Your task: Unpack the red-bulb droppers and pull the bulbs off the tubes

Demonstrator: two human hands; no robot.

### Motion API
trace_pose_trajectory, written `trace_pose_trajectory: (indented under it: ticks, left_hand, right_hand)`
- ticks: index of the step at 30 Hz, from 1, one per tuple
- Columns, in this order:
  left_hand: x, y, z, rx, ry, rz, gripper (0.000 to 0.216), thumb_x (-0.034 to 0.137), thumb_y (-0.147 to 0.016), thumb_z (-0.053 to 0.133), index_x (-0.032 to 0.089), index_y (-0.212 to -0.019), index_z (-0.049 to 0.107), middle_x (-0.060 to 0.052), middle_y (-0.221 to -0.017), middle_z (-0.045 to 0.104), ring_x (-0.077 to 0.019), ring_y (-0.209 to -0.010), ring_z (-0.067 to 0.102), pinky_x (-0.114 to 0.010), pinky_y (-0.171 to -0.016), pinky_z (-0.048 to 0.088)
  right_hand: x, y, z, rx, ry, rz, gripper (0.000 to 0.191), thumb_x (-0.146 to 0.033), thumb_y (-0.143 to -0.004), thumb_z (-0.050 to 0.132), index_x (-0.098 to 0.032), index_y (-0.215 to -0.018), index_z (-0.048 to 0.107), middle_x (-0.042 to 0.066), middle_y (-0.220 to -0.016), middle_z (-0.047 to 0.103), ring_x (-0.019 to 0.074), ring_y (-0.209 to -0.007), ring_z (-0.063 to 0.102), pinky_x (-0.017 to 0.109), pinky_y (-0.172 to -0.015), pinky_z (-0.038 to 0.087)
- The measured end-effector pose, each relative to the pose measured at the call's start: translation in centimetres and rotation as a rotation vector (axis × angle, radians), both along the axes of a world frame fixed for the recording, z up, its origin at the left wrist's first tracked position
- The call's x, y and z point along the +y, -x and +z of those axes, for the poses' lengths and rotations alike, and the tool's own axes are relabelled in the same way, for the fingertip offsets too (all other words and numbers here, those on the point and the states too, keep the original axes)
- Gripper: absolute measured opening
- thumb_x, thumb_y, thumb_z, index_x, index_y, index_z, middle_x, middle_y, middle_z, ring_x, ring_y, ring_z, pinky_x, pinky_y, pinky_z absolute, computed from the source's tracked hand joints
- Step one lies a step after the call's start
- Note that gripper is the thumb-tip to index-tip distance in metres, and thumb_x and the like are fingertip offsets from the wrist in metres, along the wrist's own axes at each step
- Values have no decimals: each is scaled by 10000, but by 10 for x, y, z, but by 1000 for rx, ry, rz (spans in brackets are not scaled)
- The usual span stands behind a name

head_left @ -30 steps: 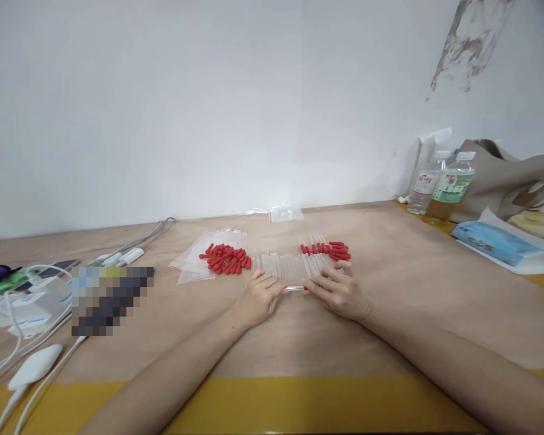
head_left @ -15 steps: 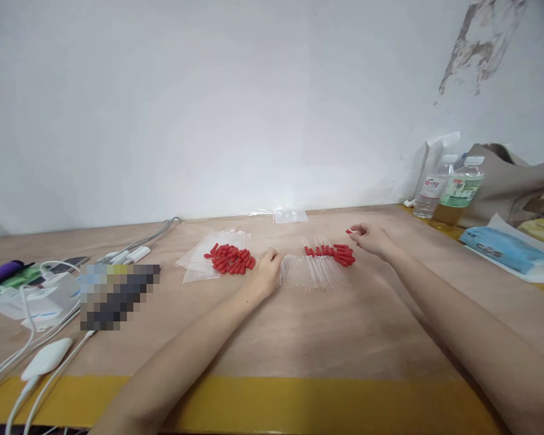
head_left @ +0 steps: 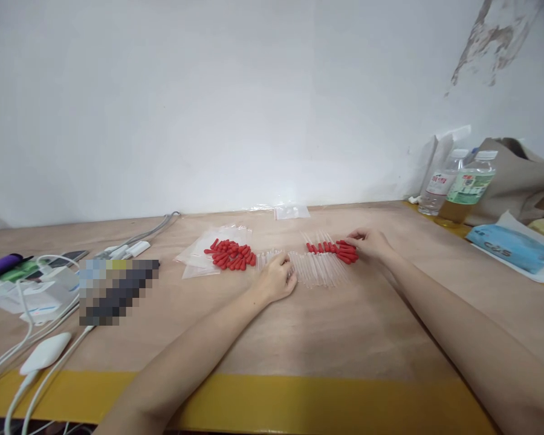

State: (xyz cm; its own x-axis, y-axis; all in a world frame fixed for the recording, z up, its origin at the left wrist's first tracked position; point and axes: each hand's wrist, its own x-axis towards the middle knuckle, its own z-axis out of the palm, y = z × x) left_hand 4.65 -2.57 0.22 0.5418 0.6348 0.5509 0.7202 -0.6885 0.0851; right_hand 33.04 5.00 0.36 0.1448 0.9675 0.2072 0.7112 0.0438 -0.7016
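My left hand (head_left: 278, 278) rests on the row of thin clear dropper tubes (head_left: 320, 272) laid side by side, its fingers curled in at the tubes' near-left part. What its fingertips grip is hidden. At the right end of the row, my right hand (head_left: 369, 243) has its thumb and fingertips pinched at a red rubber bulb (head_left: 347, 243), touching a small cluster of bulbs. Several of these red bulbs sit on tubes that point away toward the wall. Left of my left hand lies a loose heap of red rubber bulbs (head_left: 231, 255).
Clear plastic bags (head_left: 199, 263) lie under the heap. Another bag (head_left: 292, 212) is by the wall. Cables, a white charger (head_left: 48, 353) and a blurred-out item (head_left: 118, 293) fill the left. Bottles (head_left: 466, 187), a blue tissue pack (head_left: 512, 244) and a grey bag (head_left: 517, 181) stand right.
My right hand has come down and left, bringing the red bulb to the cluster. My left hand has shifted slightly right and turned, its fingers curling over the tubes.
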Motion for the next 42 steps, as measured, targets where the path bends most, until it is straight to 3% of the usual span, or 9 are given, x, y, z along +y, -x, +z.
trace_pose_trajectory:
  ticks: [6, 11, 17, 24, 27, 33, 42]
  left_hand:
    - [-11, 9, 1, -58, -24, -51, 272, 367, -777, 505, 151, -920, 588, -92, -918, 523, -199, -836, 499, -340, -749, 444]
    - [-23, 33, 2, -77, -28, -44, 249, 310, -811, 474, 157, -978, 578, -87, -933, 530, -191, -850, 482, -344, -773, 424]
    - [-23, 41, -3, -152, -43, -18, 196, 253, -811, 476, 159, -947, 582, -82, -941, 525, -189, -870, 473, -353, -788, 421]
    - [-25, 42, -3, -128, -6, -29, 185, 242, -803, 483, 161, -929, 591, -89, -966, 512, -191, -884, 470, -354, -794, 422]
    - [-25, 43, -3, -118, 7, -30, 177, 239, -802, 482, 167, -916, 596, -89, -973, 506, -195, -890, 467, -359, -793, 421]
    - [-22, 43, -4, -108, 25, -44, 166, 235, -802, 482, 165, -897, 598, -87, -984, 500, -193, -890, 462, -349, -780, 420]
    - [-24, 43, -3, -93, 25, -25, 174, 240, -802, 481, 170, -910, 598, -84, -989, 501, -191, -894, 461, -343, -788, 415]
  right_hand:
    - [-4, -1, 3, -31, -8, -46, 302, -402, -736, 507, -164, -788, 685, 20, -653, 655, 145, -610, 577, 220, -525, 391]
    - [-5, 9, 18, -82, -23, -43, 243, -379, -716, 544, -186, -776, 679, 17, -724, 671, 145, -670, 592, 211, -575, 410]
    - [35, 14, 26, -167, 89, -75, 197, -257, -695, 584, -183, -851, 678, 44, -842, 679, 176, -804, 604, 223, -676, 429]
    - [69, 12, 9, -137, 243, 61, 163, -199, -640, 658, -152, -794, 683, 38, -729, 679, 140, -657, 609, 213, -624, 450]
    - [66, 3, 8, -111, 262, 86, 115, -227, -635, 674, -137, -705, 668, 43, -687, 665, 133, -628, 589, 211, -589, 442]
    - [44, -20, 11, -42, 272, 123, 250, -371, -614, 694, -133, -638, 622, 8, -552, 587, 102, -525, 500, 204, -487, 381]
    - [33, -8, -1, 76, 230, 255, 289, -401, -597, 691, -146, -693, 593, 4, -620, 596, 84, -523, 486, 192, -471, 371]
